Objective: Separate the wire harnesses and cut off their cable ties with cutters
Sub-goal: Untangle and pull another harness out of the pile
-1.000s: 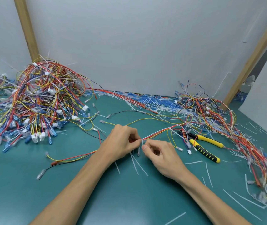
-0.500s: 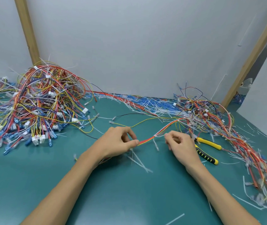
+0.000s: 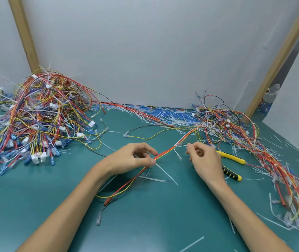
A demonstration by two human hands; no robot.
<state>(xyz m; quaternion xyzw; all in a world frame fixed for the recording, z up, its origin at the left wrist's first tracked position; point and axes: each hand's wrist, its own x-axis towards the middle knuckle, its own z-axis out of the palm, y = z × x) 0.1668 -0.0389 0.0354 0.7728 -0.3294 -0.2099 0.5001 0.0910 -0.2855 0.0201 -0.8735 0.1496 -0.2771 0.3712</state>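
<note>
Currently, item in hand: one harness (image 3: 165,153), a slim run of red, yellow and white wires, lying slantwise across the green mat (image 3: 163,224) from its terminals near your left forearm up toward the right tangle (image 3: 245,140). Your left hand (image 3: 132,159) is pinching it between thumb and forefinger at mid-length. Your right hand (image 3: 206,160) is hovering just beside it with fingers curled, and whether those fingertips are gripping a thin strand off the cable tie (image 3: 176,146) is not showing clearly. The tie is sitting on the bundle between your two hands, its tail hanging down. Handling, as judged: the bundle is looking light and limp, sagging wherever unsupported, so you are likely needing a pinch on each side of the tie to hold it taut. The tie itself is looking thin and stiff, and the wires beneath it are seeming easy to nick. Cutters (image 3: 233,158), yellow and black handles, are lying on the mat just behind your right hand, partly hidden by it. Room: bare mat is opening toward you, the left heap (image 3: 36,115) is sitting well apart, the right tangle is crowding near, the wall (image 3: 145,51) is closing the far side, and loose offcuts (image 3: 154,179) are littering the mat under the harness.
</note>
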